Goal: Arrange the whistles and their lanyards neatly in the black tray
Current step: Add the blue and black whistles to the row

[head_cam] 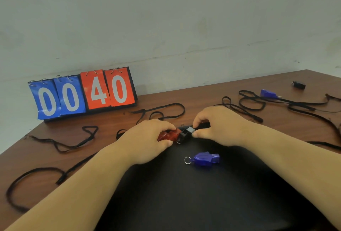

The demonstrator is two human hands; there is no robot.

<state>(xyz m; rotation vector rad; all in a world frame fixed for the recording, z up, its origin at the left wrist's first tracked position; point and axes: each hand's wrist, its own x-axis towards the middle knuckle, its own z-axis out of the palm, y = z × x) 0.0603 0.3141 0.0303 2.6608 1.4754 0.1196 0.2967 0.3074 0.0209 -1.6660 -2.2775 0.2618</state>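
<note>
Sprawling lanyards point(162, 110) and scoreboard point(83, 94) ring tray point(184, 193).

Both hands are crowding the black tray point(184, 193) at its twelve o'clock edge, the left hand point(147, 138) and right hand point(219, 125) blocking that side. A blue whistle point(205, 158) is sitting mid-tray; open tray floor is lying toward six o'clock. Loose lanyards point(60, 144) are cluttering the table point(203, 95) at nine and two o'clock.

Both bare forearms reach in from the bottom corners and meet in the middle, left hand point(147, 138) curled palm-down with fingers pinched shut, right hand point(219, 125) doing the same, thumb and fingertips nearly touching.
</note>
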